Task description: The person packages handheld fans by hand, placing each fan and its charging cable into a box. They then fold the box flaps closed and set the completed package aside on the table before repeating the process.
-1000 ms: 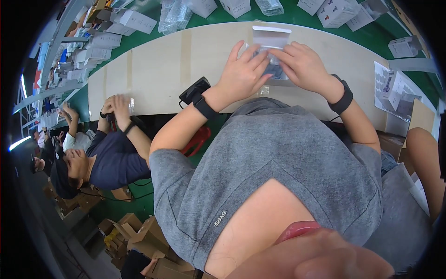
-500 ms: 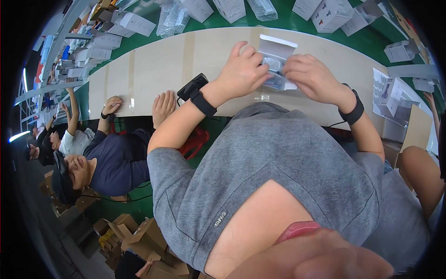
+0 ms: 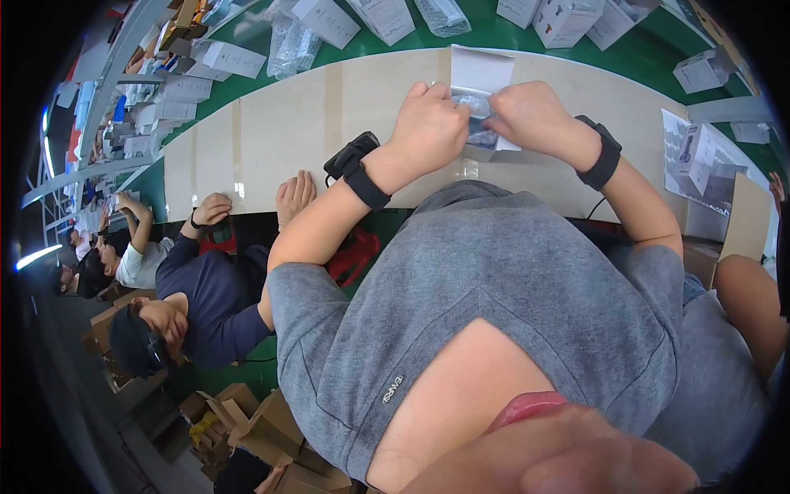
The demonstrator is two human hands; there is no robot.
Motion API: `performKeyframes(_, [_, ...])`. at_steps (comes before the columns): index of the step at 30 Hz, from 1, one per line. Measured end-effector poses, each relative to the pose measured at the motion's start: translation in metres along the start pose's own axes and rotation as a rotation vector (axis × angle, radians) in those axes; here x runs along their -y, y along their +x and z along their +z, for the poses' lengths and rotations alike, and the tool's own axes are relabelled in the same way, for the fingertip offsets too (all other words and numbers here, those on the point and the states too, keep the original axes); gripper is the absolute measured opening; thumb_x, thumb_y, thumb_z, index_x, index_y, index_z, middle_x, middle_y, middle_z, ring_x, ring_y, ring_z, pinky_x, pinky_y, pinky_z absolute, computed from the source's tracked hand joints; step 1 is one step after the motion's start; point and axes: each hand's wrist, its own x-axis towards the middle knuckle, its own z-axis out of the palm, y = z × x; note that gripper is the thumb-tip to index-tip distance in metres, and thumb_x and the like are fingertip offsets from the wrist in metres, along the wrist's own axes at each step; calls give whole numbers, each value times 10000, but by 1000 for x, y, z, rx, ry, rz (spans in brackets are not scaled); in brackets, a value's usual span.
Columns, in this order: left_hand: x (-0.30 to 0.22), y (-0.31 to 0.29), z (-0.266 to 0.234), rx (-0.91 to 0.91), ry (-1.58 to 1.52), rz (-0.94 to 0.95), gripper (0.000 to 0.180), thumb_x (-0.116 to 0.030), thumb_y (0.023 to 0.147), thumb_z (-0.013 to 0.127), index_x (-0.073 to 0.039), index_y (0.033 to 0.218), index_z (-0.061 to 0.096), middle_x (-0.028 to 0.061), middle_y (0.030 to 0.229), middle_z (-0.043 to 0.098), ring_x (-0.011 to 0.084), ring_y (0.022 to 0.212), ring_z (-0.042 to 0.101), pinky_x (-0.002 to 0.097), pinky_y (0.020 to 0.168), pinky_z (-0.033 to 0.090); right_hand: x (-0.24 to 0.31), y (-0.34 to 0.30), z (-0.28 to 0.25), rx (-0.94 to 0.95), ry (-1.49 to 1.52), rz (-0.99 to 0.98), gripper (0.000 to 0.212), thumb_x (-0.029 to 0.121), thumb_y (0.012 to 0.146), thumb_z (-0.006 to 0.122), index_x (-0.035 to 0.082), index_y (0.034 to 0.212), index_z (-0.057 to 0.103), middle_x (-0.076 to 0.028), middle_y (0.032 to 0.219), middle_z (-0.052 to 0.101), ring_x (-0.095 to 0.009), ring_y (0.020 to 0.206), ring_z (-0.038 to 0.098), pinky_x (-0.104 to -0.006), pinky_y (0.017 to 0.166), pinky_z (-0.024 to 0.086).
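A small white box (image 3: 483,67) lies on the beige work surface in front of me, its lid raised on the far side. Inside it are items in clear plastic wrap (image 3: 475,104); what they are I cannot make out. My left hand (image 3: 428,128) is closed at the left edge of the box, its fingertips partly hidden. From the right, my right hand (image 3: 536,119) reaches over the box with fingers curled and thumb against the wrapped contents. Whatever it pinches is hidden. Both wrists carry black straps, and a black device (image 3: 355,150) sits by my left wrist.
Several white boxes (image 3: 568,18) and bubble-wrapped pieces (image 3: 292,45) stand on the green bench beyond. At left, a co-worker's hands (image 3: 295,198) rest at the table edge. To the right are a white carton (image 3: 694,160) and an open cardboard box (image 3: 745,216). Cardboard boxes (image 3: 267,428) lie lower left.
My right hand has turned and curled more, its wrist higher. My left fingers have closed down along the box's left side. The view has shifted slightly.
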Motion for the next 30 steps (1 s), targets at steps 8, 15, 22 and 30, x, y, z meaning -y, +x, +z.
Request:
performKeyframes(8, [-2,-17,-7,-182,-6,3,448,-184,625,680,-101,1046,549,40,969,554,223,953,485,346,775,347,-11,-12,33,35,1239,343,198,183,862,535,23,760,592,16,602,500,-71,547,440,-217,515,350])
performKeyframes(15, [3,-30,-4,-247,-12,24,471,-201,600,712,-124,1033,544,28,1024,512,221,1017,463,389,868,331,15,-12,28,-13,1334,291,212,183,882,515,20,767,587,36,609,478,-40,562,399,-189,532,322])
performKeyframes(22, [10,-44,-5,-204,48,-75,445,-200,602,712,-140,1015,559,24,982,523,211,986,474,392,880,328,24,15,23,54,1221,193,243,194,888,505,24,721,553,44,575,435,-37,545,375,-192,514,306])
performKeyframes(30, [22,-52,8,-177,24,-175,462,-182,589,716,-136,1022,562,10,965,524,208,938,481,373,834,340,31,33,33,45,1090,176,258,203,884,508,19,706,541,38,544,406,-41,525,357,-204,494,300])
